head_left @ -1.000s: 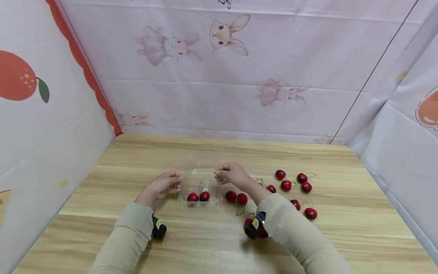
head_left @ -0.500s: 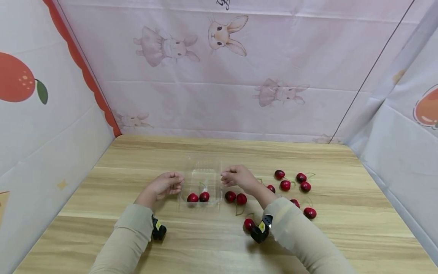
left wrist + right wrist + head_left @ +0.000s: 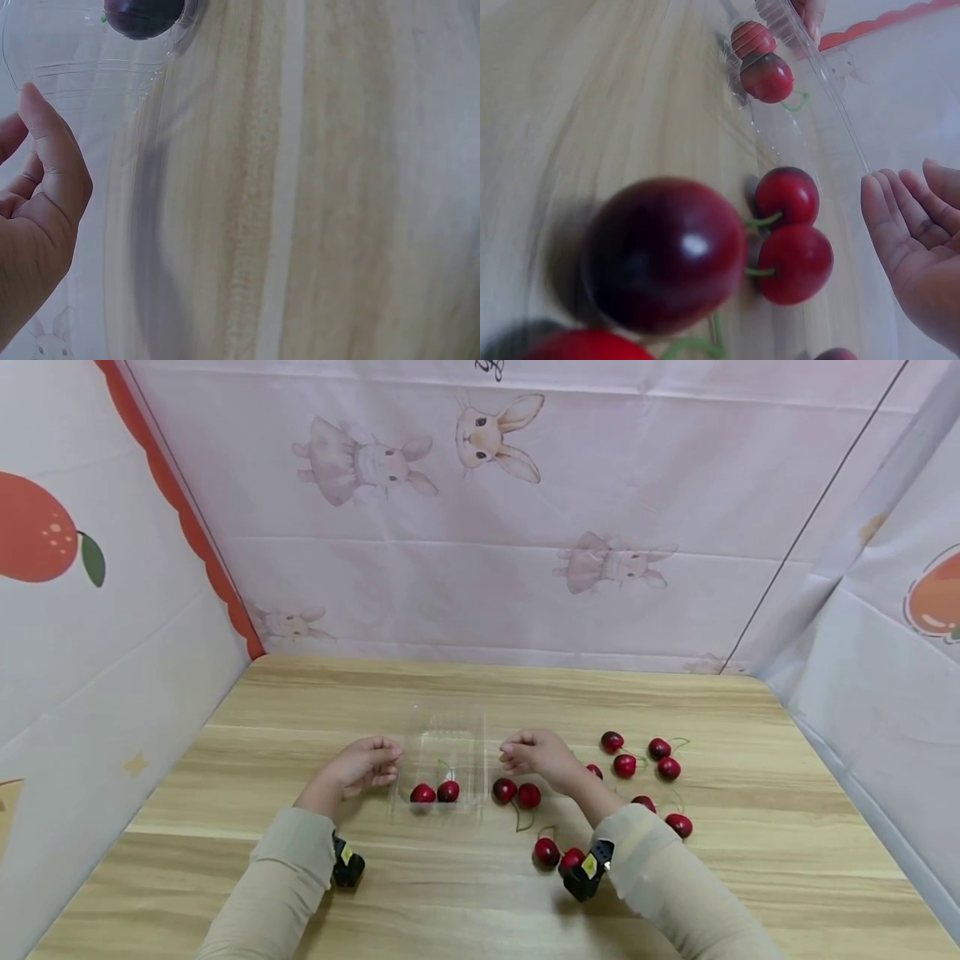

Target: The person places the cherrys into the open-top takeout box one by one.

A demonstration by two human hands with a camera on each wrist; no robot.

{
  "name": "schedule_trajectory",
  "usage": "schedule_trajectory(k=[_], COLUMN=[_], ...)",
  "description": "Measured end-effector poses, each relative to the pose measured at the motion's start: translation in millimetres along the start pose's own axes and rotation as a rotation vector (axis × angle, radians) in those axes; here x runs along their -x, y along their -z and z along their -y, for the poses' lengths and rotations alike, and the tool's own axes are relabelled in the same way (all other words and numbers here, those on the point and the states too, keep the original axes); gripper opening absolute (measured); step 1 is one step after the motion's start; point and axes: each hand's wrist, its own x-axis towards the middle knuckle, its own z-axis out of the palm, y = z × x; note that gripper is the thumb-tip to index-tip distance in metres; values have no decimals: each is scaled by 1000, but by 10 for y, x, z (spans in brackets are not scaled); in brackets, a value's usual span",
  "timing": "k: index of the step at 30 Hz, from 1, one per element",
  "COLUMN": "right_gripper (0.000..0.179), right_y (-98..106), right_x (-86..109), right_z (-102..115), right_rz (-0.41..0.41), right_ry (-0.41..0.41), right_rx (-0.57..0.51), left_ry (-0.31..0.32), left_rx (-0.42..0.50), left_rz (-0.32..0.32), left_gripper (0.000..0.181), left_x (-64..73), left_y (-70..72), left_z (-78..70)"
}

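Observation:
A clear plastic clamshell container [image 3: 468, 760] stands on the table with its lid raised at the back. Inside, near the front wall, lie two dark red cherries [image 3: 435, 792], one with a green stem up. My left hand [image 3: 365, 763] pinches the container's left rim; in the left wrist view its fingertips meet the clear edge, beside one dark cherry [image 3: 144, 13]. To the right of the container, my right hand [image 3: 542, 757] hovers apart from it with loosely bent fingers and nothing in them. Just below that hand sits a joined pair of cherries [image 3: 517, 792].
More stemmed cherries [image 3: 624, 766] are scattered over the right side of the wooden table [image 3: 225, 827], some partly hidden by the right arm. Another pair [image 3: 557, 858] lies near the right wrist camera [image 3: 587, 878]. Printed cloth walls [image 3: 420, 577] enclose the table's back and sides.
My right hand has drawn away from the container, moving right and slightly toward me. The left hand, the container and its two cherries have stayed put.

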Motion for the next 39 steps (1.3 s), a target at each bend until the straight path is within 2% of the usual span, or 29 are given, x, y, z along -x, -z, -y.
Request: schedule_trajectory(k=[17, 30, 39], right_gripper=[33, 33, 38], right_y=[269, 514, 710], right_x=[73, 118, 160], right_z=[-60, -47, -57], right_rz=[-51, -123, -142], right_ry=[-15, -79, -58], right_rx=[-26, -1, 29], left_ry=[3, 7, 15], left_rx=[5, -4, 6], left_rz=[-7, -6, -5], left_gripper=[6, 7, 6], left_x=[-11, -8, -7], left_y=[-3, -22, -13], left_z=[-19, -7, -26])
